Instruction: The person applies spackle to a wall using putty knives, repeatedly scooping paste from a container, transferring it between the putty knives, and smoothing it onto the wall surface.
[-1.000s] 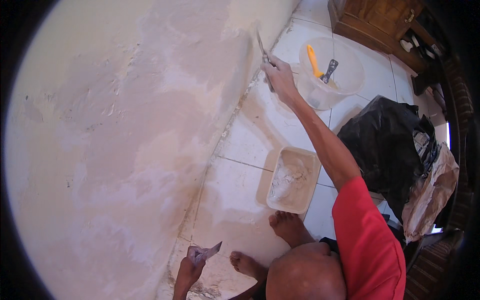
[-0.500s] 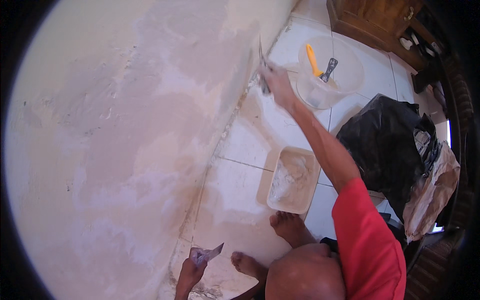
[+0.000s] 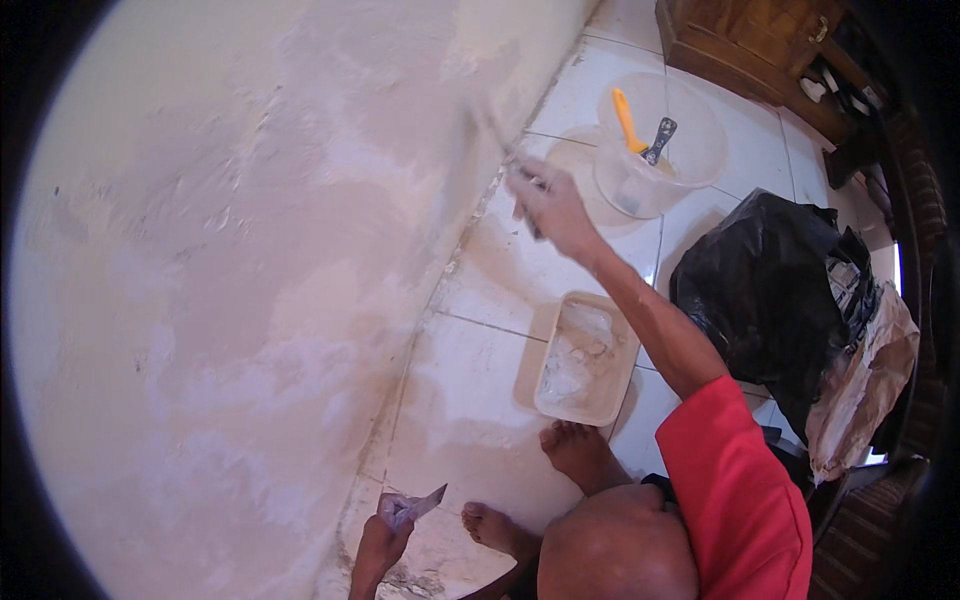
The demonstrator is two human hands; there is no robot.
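Observation:
My right hand is closed around the dark handle of a putty knife. Its blade, smeared by motion, lies against or just off the patchy plastered wall; I cannot tell which. Low beside the wall's foot, my left hand grips a second putty knife, with its pointed grey blade sticking out to the right. A beige rectangular tub of whitish putty stands on the floor in front of my foot, below my right forearm.
A translucent bucket holds a yellow-handled tool and a black-handled one. To the right are a black plastic bag and crumpled brown paper. A wooden cabinet stands at the far right.
My right hand has moved slightly nearer to me, and its putty knife's blade has swung left toward the wall. My left hand is about where it was.

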